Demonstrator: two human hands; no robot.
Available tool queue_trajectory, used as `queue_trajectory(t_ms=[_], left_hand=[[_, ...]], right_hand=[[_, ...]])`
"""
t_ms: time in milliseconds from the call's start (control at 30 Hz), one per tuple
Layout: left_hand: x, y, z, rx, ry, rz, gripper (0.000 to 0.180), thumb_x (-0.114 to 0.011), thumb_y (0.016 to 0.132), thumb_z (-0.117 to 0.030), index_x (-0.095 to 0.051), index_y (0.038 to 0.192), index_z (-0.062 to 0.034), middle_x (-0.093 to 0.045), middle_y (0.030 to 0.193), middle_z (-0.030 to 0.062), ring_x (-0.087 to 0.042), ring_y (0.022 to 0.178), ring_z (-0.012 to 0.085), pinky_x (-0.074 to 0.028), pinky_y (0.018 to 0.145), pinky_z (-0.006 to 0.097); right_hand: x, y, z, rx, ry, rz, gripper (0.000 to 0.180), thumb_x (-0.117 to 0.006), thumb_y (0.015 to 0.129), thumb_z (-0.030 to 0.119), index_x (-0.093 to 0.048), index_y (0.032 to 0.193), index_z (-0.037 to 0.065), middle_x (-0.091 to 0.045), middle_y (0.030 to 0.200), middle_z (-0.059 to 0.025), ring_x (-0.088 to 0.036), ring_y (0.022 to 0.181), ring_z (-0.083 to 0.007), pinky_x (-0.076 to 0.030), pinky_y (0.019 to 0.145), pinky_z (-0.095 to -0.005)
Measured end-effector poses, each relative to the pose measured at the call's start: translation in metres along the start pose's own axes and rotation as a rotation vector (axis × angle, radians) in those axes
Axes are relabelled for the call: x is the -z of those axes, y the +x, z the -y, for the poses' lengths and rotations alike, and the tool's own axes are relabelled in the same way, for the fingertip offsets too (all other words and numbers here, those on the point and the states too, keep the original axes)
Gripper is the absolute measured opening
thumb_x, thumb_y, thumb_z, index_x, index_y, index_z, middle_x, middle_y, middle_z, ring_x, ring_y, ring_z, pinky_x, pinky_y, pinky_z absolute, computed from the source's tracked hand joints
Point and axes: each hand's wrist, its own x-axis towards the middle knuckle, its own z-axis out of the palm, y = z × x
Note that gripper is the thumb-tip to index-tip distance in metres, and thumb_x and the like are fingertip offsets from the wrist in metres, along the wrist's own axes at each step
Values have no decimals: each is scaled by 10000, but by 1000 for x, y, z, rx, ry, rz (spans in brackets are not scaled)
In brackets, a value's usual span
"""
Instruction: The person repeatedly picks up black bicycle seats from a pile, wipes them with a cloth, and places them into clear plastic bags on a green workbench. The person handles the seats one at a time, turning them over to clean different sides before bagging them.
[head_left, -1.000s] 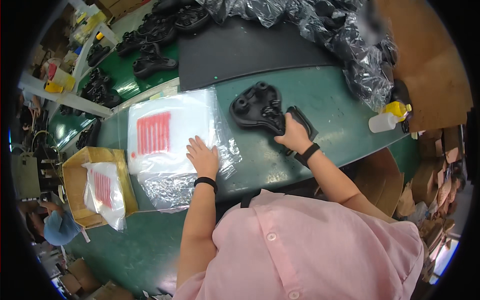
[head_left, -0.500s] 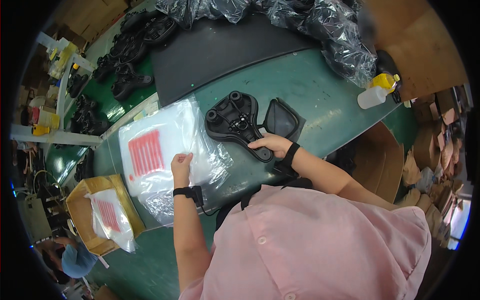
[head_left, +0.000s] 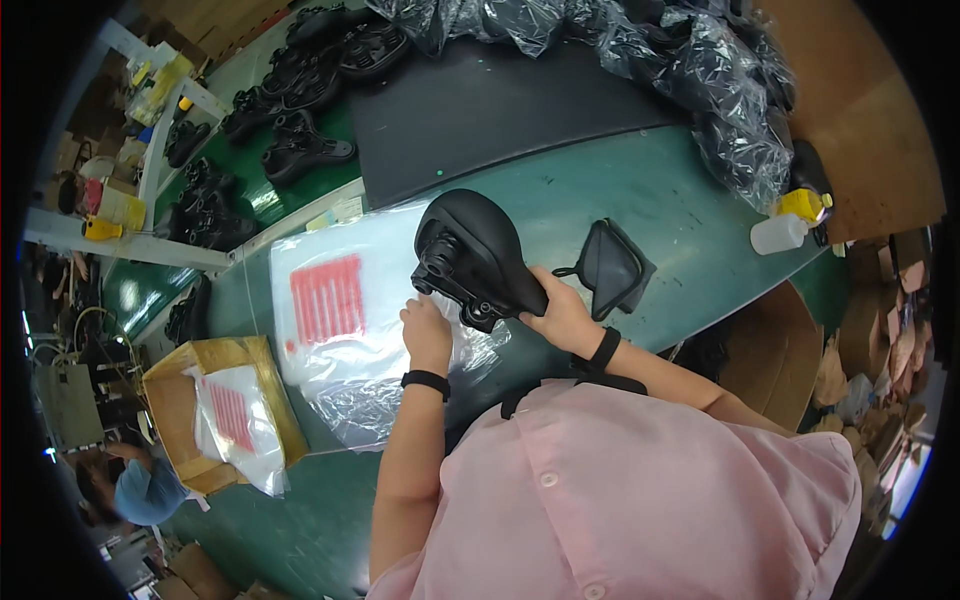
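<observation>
My right hand [head_left: 560, 312] grips a black bicycle saddle [head_left: 478, 235] by its narrow nose. The saddle is tilted over the plastic bags, its smooth top partly turned up and the springs and clamp showing along its lower left side. Just below those springs is my left hand [head_left: 425, 332], its fingers curled together over the stack of clear plastic bags [head_left: 385, 265] with red print. What the left fingers pinch, if anything, is hidden. To the right of the saddle a black saddle cover or pouch [head_left: 612, 265] lies on the green table.
A dark mat [head_left: 500, 95] covers the far table, with plastic-wrapped saddles [head_left: 730, 110] behind it. Bare saddles [head_left: 305, 145] fill the left belt. A carton [head_left: 170, 400] with printed bags stands left; a white bottle [head_left: 778, 235] is right. Another person [head_left: 145, 490] sits far left.
The saddle has been turned from underside up to top partly up, still in my right hand. My left hand has come closer to it. The whole view has shifted slightly.
</observation>
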Motion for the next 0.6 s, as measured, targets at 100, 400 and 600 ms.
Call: queue_trajectory(t_ms=[100, 400, 600], left_hand=[[-15, 9, 25, -166, -136, -158, 212, -630, 712, -59, -663, 916, -13, -619, 793, 172, -615, 740, 340, -499, 708, 411], [-1, 20, 56, 356, -1053, 31, 274, -718, 779, -168, -523, 631, -45, -515, 575, -3, -434, 537, 69, -357, 514, 244], [18, 13, 75, 405, -1392, -17, 226, -666, 841, -165, -515, 695, -81, -567, 714, 4, -523, 622, 80, -454, 585, 225]], right_hand=[[0, 4, 4, 55, -41, -8, 568, -709, 680, 36, -466, 1193, 42, -592, 1021, -196, -586, 955, -362, -468, 811, -390], [10, 10, 2, 158, -64, -71, 588, -712, 663, 35, -470, 1199, 44, -575, 1067, -197, -571, 991, -378, -474, 833, -393], [14, 18, -2, 97, 88, 10, 641, -728, 666, 45, -445, 1240, 5, -581, 1107, -189, -587, 1021, -305, -458, 882, -353]])
